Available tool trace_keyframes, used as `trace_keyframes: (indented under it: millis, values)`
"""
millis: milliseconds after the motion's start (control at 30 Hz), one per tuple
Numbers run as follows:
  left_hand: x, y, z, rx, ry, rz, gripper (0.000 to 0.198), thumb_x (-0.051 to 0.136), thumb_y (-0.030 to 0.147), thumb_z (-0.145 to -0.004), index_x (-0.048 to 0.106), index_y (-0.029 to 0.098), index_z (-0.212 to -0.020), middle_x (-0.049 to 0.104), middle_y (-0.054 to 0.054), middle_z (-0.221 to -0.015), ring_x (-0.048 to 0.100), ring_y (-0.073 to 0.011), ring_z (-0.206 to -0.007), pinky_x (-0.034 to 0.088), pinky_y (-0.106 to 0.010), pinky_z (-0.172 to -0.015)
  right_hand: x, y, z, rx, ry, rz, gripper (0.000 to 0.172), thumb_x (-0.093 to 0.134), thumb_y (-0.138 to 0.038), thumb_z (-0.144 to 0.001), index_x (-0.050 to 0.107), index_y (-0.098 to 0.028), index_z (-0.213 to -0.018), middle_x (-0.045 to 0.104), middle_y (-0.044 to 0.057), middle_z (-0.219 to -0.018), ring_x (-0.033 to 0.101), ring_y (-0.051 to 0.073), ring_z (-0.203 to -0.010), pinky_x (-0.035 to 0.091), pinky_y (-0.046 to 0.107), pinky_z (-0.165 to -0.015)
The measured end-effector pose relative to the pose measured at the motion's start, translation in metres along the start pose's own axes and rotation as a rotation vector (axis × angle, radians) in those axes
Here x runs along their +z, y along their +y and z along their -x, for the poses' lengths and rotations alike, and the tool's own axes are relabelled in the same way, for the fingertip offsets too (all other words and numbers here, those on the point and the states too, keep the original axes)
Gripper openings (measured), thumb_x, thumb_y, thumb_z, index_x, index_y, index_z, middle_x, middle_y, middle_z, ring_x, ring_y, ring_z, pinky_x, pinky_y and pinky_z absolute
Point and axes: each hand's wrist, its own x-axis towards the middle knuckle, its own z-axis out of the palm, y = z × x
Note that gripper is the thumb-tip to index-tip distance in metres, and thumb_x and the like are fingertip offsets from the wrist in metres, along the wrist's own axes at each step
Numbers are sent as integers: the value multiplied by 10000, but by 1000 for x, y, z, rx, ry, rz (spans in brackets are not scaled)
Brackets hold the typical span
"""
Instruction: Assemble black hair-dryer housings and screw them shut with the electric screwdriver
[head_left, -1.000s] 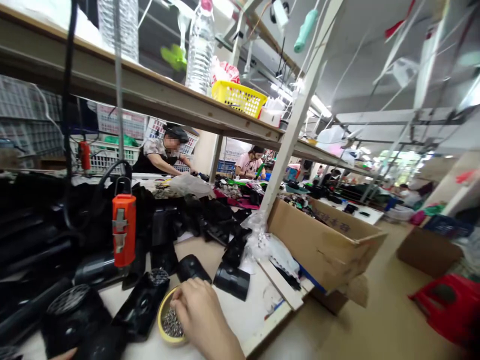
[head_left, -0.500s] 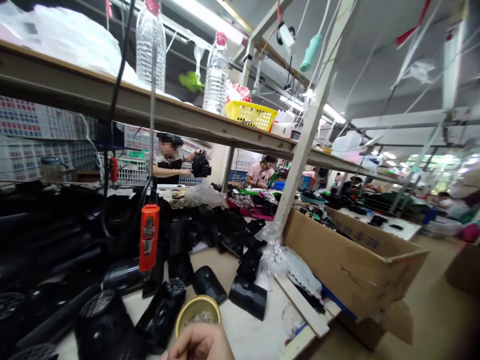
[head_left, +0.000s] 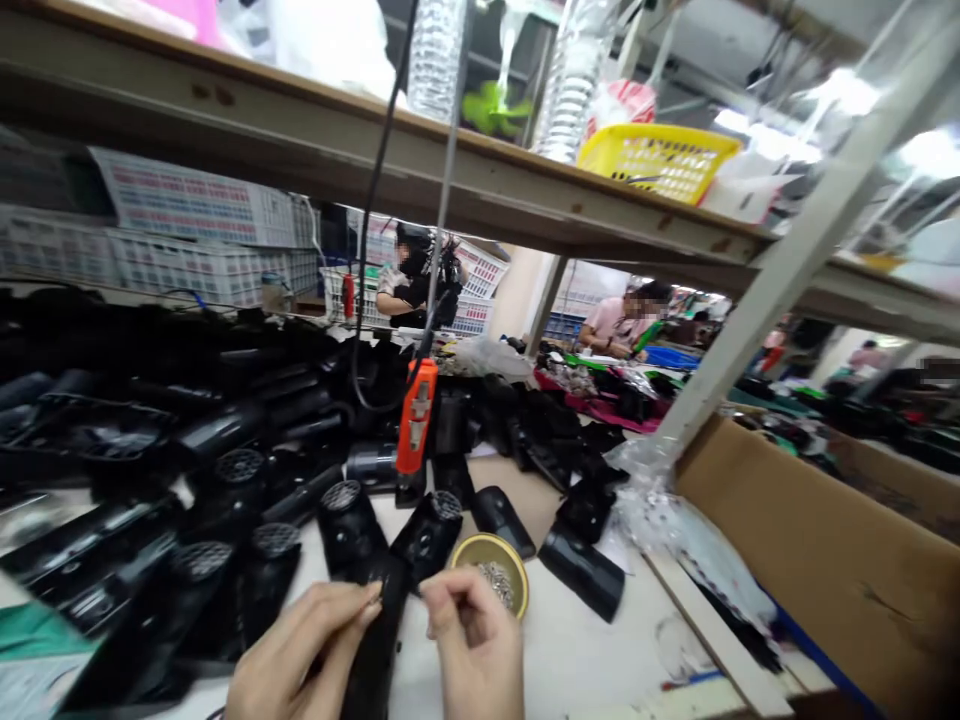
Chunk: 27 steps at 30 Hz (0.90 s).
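Observation:
My left hand [head_left: 300, 650] is closed in a pinch just above a long black plastic housing [head_left: 379, 640]. Whatever its fingertips hold is too small to make out. Thumb and forefinger of my right hand [head_left: 480, 640] are also pressed together, just right of the housing; I cannot see what lies between them. Behind the right hand, partly covered by it, is a round yellowish bowl [head_left: 452, 562] of small metal screws [head_left: 496, 582]. An orange electric screwdriver [head_left: 416, 415] hangs upright on a cord beyond my hands.
Black housings with round grilles [head_left: 343, 515] crowd the left and middle of the table. A curved black piece [head_left: 581, 570] lies right of the bowl. A cardboard box [head_left: 817, 560] stands at the right, beside a slanted post [head_left: 780, 260]. A shelf [head_left: 300, 130] crosses overhead. Co-workers sit beyond.
The view has turned left and down, so the screwdriver and bowl appear further right. My left hand has come into view, and the right hand has moved off the bowl's front toward it.

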Motion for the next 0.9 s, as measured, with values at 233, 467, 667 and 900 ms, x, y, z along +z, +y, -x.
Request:
trace_keyframes:
  millis: [233, 467, 667, 900]
  values:
    - [-8, -24, 22, -137, -120, -44, 78, 676, 313, -960, 746, 308, -995, 813, 8, -1058, 751, -176, -1087, 581, -207, -967, 5, 38, -5, -39, -130, 228, 388, 563, -539, -1002, 658, -224, -797, 658, 5, -735, 606, 171, -698, 453, 253, -661]
    - [0, -32, 42, -390, -83, -6, 200, 619, 405, -984, 772, 279, -1008, 814, -42, -1146, 740, -237, -1172, 590, -307, -1016, 14, 56, 0, -365, -6, 523, 299, 500, -320, -1074, 633, -236, -820, 665, 3, -772, 631, 168, -702, 455, 247, -642]
    - [4, -25, 42, -431, -34, 29, 177, 643, 407, -968, 781, 303, -1005, 815, -23, -1136, 734, -226, -1175, 579, -301, -1028, 15, 56, -1, -547, 13, 565, 256, 499, -252, -1078, 629, -223, -860, 649, 5, -762, 622, 165, -711, 460, 251, -700]
    - [9, -16, 44, -520, 58, 28, 201, 662, 453, -944, 778, 289, -957, 811, -35, -1101, 735, -250, -1155, 579, -336, -1028, 6, 55, 3, -677, -130, 640, 227, 481, -173, -1060, 704, -187, -1093, 696, 43, -855, 639, 192, -804, 498, 291, -770]
